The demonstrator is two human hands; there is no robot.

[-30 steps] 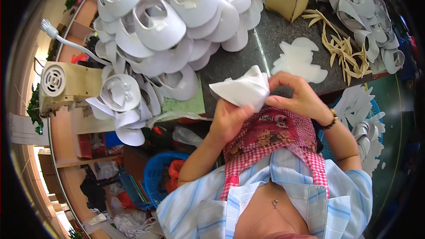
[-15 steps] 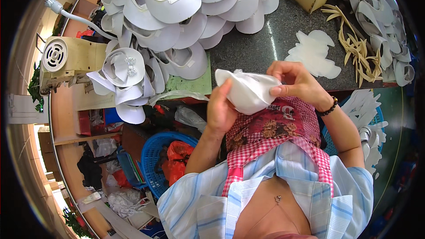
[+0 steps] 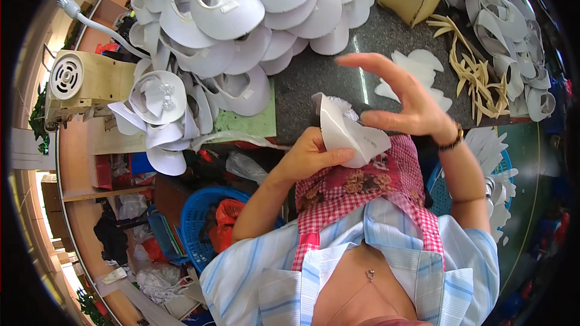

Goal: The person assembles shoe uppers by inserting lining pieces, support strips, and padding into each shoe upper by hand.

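My left hand (image 3: 314, 156) is closed on a white shoe upper (image 3: 353, 142), pinching its lower edge with the thumb on the near face. The upper is tilted, its smooth inner side toward me. A glittery ornament (image 3: 339, 106) shows past its top edge. Just right of it, my right hand (image 3: 411, 99) is open, thumb and fingers spread apart. The thumb tip is close beside the upper; whether it touches is unclear. Many similar white uppers (image 3: 228, 15) are heaped on the dark worktop (image 3: 302, 78). A flat stack of white cut pieces (image 3: 417, 72) lies beyond my right hand.
A cream sewing machine (image 3: 90, 81) stands at left, with an upper bearing a sparkly bow (image 3: 167, 95) beside it. Tan strips (image 3: 477, 78) and more uppers (image 3: 513, 18) lie at right. Blue baskets (image 3: 193, 220) flank me below the worktop edge.
My right hand has let go of the upper and opened, lifting away. My left hand has turned the upper more upright, shifting its grip to the lower edge.
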